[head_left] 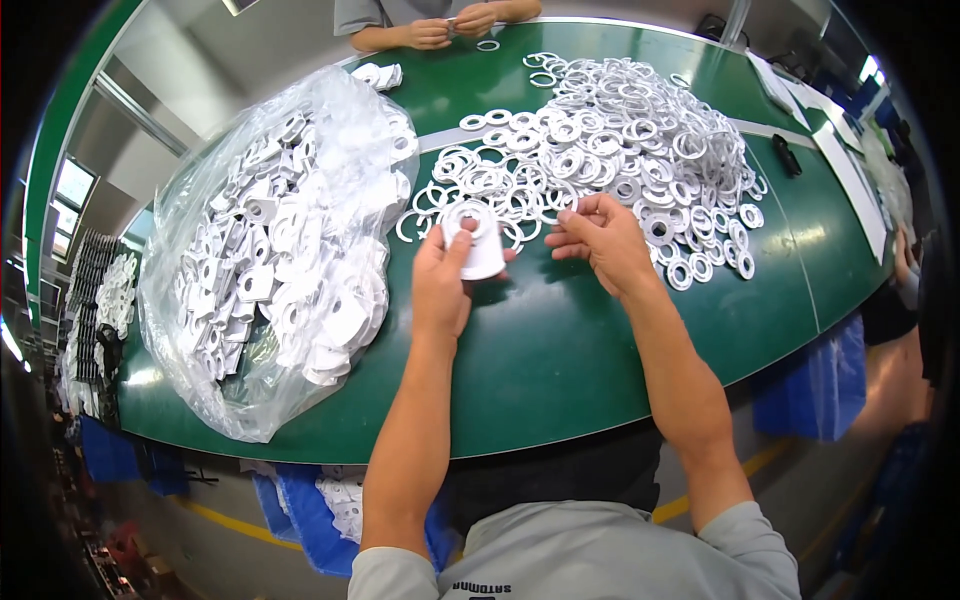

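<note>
My left hand (445, 275) grips a white plastic part (482, 250), flat and rounded, with a ring-shaped collar around a hole at its upper end. The thumb lies over its face near the hole. To the right, my right hand (605, 240) pinches thumb and forefinger together at the near edge of a heap of white rings (590, 150). A white ring shows at those fingertips, partly hidden; its other fingers are curled loosely. A large clear plastic bag (160, 290) full of similar white parts lies to the left of my left hand.
Everything lies on a green table (540, 370) with a curved near edge. Across it, another person's hands (450, 28) work near a single ring. A small black object (786, 155) and white panels (850, 190) lie at the right. Blue bins (815, 385) stand below the table.
</note>
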`<action>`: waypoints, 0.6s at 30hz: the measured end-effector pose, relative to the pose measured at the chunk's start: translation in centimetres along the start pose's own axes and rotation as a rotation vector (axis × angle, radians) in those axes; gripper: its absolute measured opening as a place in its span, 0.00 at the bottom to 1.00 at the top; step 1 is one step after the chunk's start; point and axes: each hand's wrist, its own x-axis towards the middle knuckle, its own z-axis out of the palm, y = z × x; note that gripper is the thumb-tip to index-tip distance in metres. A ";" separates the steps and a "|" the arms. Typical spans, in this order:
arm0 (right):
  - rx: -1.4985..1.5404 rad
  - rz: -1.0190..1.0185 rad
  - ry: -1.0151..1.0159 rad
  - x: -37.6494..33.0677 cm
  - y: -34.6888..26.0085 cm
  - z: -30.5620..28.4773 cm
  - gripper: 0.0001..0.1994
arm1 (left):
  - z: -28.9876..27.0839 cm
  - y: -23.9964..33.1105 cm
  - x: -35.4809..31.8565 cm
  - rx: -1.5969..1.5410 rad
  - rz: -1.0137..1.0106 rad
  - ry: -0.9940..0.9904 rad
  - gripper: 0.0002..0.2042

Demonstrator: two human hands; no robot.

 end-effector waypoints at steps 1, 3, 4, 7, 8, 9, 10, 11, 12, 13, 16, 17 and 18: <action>-0.016 0.024 -0.047 -0.2 0.3 0.2 0.07 | 0.4 -0.2 -0.2 -0.042 -0.005 -0.062 0.11; -0.104 0.075 -0.163 -0.7 0.4 0.6 0.07 | 1.2 -0.9 -0.5 -0.094 -0.008 -0.122 0.11; -0.196 0.126 -0.274 -1.0 0.5 0.9 0.07 | 1.3 -1.1 -0.6 -0.104 -0.006 -0.121 0.11; -0.202 0.081 -0.271 -0.7 0.2 0.8 0.09 | 0.3 -0.3 -0.5 -0.049 -0.051 -0.169 0.13; -0.202 0.037 -0.240 -0.6 -0.1 0.6 0.09 | 0.2 -0.1 -0.5 -0.014 -0.072 -0.236 0.14; -0.280 0.027 -0.238 -0.7 -0.5 0.6 0.10 | 0.0 0.0 -0.6 0.009 -0.098 -0.264 0.15; -0.280 0.028 -0.236 -0.6 -0.7 0.3 0.10 | 0.0 -0.1 -0.6 0.008 -0.100 -0.265 0.15; -0.318 0.033 -0.244 -0.6 -0.8 -0.1 0.10 | 0.1 -0.1 -0.6 0.006 -0.128 -0.299 0.14; -0.355 0.039 -0.252 -0.5 -1.0 -0.4 0.09 | 0.2 -0.1 -0.7 0.003 -0.156 -0.333 0.13; -0.355 0.039 -0.251 -0.4 -1.3 -0.6 0.09 | 0.6 -0.3 -0.7 -0.016 -0.134 -0.283 0.14; -0.274 -0.083 -0.081 -0.4 -2.1 -0.8 0.09 | 0.7 -0.6 -0.5 0.039 -0.125 -0.194 0.14; -0.229 -0.077 -0.070 -0.5 -2.3 -0.7 0.09 | 0.9 -0.6 -0.4 0.130 -0.118 -0.186 0.17; -0.184 -0.071 -0.058 -0.6 -2.3 -0.7 0.09 | 0.9 -0.8 -0.4 0.129 -0.120 -0.182 0.17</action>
